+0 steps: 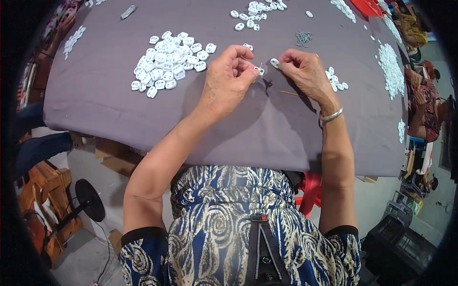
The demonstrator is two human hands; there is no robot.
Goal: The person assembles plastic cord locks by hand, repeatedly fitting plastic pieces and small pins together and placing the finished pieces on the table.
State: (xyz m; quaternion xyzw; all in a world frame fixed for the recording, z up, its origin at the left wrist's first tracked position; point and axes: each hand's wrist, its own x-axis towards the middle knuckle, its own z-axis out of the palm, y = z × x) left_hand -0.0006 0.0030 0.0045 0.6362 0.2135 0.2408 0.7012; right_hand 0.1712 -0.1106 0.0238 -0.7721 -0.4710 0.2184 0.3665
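My left hand (228,78) pinches a small white plastic piece with two holes (259,71), which looks like part of a cord lock. A thin bit juts up beside it, too small to make out. Just to the right, apart from it, my right hand (305,74) grips a white oval cord-lock piece (275,62) between thumb and fingers. Another white piece (248,46) lies beyond my left fingers. A large heap of white two-holed cord locks (167,59) spreads left of my left hand. Beside my right wrist is a smaller group of white pieces (334,78).
Small grey metal bits (304,38) lie in a pile beyond my right hand. A thin brown stick (290,93) rests by my right wrist. More white pieces (392,71) cover the right side of the grey cloth (267,138). People sit at both sides; a black fan (89,200) stands lower left.
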